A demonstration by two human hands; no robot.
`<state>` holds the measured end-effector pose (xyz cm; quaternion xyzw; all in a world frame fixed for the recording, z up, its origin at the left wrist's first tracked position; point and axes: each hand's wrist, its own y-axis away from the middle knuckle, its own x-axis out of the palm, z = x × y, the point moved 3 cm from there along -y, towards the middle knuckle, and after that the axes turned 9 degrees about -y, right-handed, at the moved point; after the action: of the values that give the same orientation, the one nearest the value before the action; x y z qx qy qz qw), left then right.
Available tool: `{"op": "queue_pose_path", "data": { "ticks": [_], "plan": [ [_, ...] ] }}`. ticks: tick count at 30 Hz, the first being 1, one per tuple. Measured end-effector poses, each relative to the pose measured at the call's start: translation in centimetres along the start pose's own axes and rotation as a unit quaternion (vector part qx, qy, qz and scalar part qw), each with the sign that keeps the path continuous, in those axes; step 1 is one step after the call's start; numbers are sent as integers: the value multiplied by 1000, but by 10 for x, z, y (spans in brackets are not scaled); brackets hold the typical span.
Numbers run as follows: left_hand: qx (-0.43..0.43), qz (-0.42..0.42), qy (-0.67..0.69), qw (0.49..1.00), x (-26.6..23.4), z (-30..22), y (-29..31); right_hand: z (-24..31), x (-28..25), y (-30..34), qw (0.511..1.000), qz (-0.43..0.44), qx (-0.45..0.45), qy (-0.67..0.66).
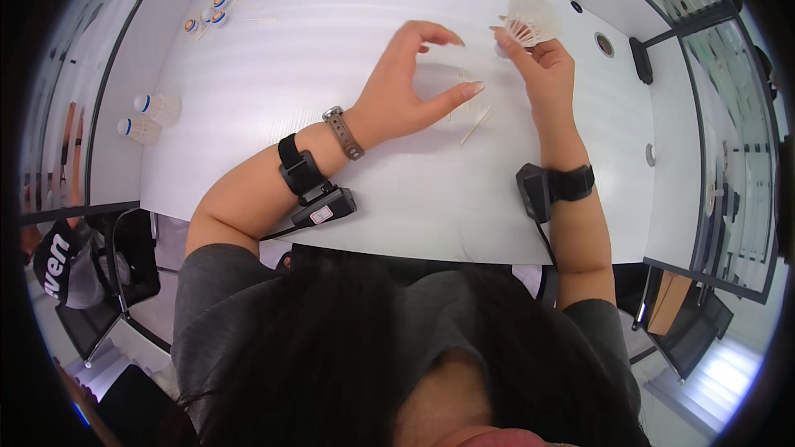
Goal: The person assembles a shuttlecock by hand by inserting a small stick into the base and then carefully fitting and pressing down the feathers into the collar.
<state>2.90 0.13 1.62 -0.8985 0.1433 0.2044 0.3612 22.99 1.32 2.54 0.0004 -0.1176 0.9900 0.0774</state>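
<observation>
Head view, upper right of the frame: the right hand point(548, 68) has its fingers clamped near the narrow end of a white shuttlecock point(532, 20); at upper centre, the left hand point(402, 89) holds nothing, thumb and fingers spread apart; the shuttlecock should be very light, its feathery skirt fragile and easily bent, so the firmer narrow end seems the safest grip.

1 downward head-worn fisheye over table point(422, 207), rim possibly unclear
</observation>
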Motion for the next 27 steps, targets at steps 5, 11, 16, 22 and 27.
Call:
{"op": "queue_pose_path", "data": {
  "ticks": [5,11,16,22,27],
  "plan": [
    [1,-18,-39,999,-2,10,2,31,27,26,979,120,-23,162],
    [-44,49,53,996,5,12,1,37,37,46,953,179,-23,245],
    [-60,46,94,993,8,13,3,36,34,52,965,198,-10,169],
    [-129,44,140,981,5,5,1,17,22,53,966,202,-27,158],
    [-147,39,124,981,5,12,4,18,21,56,959,182,-85,202]
  ]
}}
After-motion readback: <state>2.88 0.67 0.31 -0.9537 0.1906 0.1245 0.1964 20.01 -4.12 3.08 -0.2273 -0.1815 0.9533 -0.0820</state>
